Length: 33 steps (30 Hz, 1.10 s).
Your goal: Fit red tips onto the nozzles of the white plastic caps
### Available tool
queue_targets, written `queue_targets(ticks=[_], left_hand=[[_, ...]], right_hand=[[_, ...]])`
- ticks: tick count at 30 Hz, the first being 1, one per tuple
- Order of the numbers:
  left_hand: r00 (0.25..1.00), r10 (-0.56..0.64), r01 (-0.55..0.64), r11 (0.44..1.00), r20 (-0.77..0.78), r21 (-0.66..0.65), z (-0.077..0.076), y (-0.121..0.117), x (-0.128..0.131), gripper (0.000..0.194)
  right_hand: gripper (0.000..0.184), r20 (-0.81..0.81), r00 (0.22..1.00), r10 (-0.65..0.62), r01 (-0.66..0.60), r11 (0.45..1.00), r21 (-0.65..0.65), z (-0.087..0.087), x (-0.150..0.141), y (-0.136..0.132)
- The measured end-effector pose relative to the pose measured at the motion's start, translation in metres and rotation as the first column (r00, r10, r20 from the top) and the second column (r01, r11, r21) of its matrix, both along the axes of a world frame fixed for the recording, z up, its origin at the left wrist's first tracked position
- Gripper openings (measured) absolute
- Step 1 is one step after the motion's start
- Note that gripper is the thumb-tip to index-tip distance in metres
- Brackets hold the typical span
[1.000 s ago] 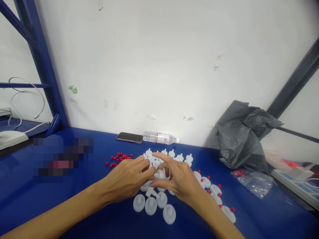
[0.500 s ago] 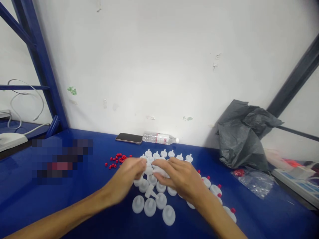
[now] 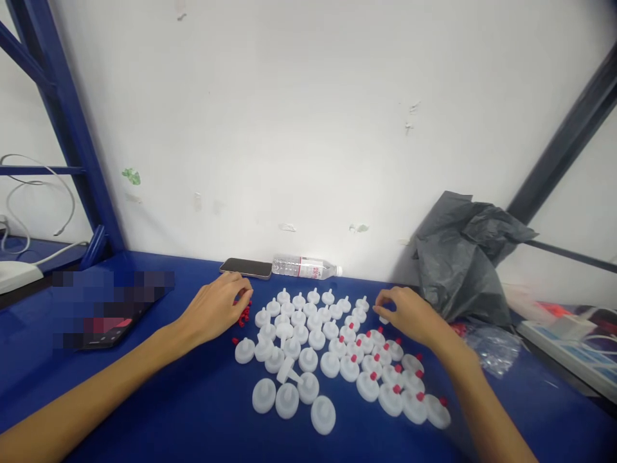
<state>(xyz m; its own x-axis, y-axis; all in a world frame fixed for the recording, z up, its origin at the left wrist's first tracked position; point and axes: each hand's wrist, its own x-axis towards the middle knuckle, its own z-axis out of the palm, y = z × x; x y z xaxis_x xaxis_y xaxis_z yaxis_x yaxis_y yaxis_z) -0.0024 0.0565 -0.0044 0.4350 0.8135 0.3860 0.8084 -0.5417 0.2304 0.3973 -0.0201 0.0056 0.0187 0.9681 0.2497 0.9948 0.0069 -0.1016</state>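
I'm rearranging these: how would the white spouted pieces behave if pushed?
Most white spouted pieces would probably slide rather than tip, since they stand upright, broad side down. Their smooth plastic look suggests stiffness and lightness.

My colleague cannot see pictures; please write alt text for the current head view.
A person's left hand is at small red pieces on a blue table; the right hand is beside white stemmed discs, some with red tips. A phone and bottle lie behind.
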Motion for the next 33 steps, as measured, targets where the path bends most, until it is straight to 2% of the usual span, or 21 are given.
queue_targets(ticks=[6, 10, 12, 14, 17, 22, 25, 28, 31, 33], left_hand=[[0.996, -0.018, 0.014, 0.999, -0.088, -0.047, -0.006, 0.004, -0.002, 0.027], [0.995, -0.043, 0.037, 0.997, -0.089, -0.067, -0.005, 0.001, -0.003, 0.020], [0.995, -0.041, 0.035, 0.997, -0.087, -0.069, -0.003, -0.001, -0.003, 0.016], [0.996, -0.027, 0.021, 0.998, -0.085, -0.065, -0.002, -0.004, -0.002, 0.016], [0.996, -0.014, 0.008, 0.998, -0.090, -0.067, 0.002, -0.006, -0.001, 0.021], [0.992, -0.008, -0.001, 0.997, -0.123, -0.076, 0.003, -0.007, -0.002, 0.018], [0.996, -0.001, -0.005, 0.998, -0.088, -0.065, 0.003, -0.007, -0.003, 0.017], [1.000, -0.010, 0.009, 1.000, -0.019, -0.025, 0.004, -0.009, -0.002, 0.019], [0.996, -0.075, 0.074, 0.997, 0.048, 0.025, 0.007, -0.015, 0.002, 0.018], [0.987, -0.143, 0.138, 0.988, 0.078, 0.073, 0.009, -0.021, 0.007, 0.015]], right_hand=[[0.014, -0.085, 0.996, -0.036, 0.029, 0.996, -0.088, 0.005, -0.008, -0.006], [0.018, -0.128, 0.992, 0.009, -0.015, 0.999, -0.049, 0.019, -0.021, -0.013], [0.023, -0.204, 0.974, 0.100, -0.103, 0.995, -0.002, 0.026, -0.032, -0.016], [0.023, -0.315, 0.920, 0.234, -0.244, 0.970, 0.006, 0.029, -0.042, -0.020], [0.019, -0.394, 0.856, 0.335, -0.386, 0.921, -0.055, 0.027, -0.053, -0.022], [0.021, -0.365, 0.874, 0.322, -0.380, 0.920, -0.099, 0.022, -0.055, -0.022], [0.022, -0.374, 0.876, 0.304, -0.337, 0.941, -0.027, 0.027, -0.052, -0.023], [0.020, -0.483, 0.825, 0.294, -0.295, 0.952, 0.074, 0.033, -0.051, -0.026], [0.019, -0.552, 0.779, 0.296, -0.302, 0.950, 0.084, 0.034, -0.056, -0.027], [0.020, -0.538, 0.780, 0.321, -0.331, 0.940, 0.082, 0.032, -0.063, -0.027]])
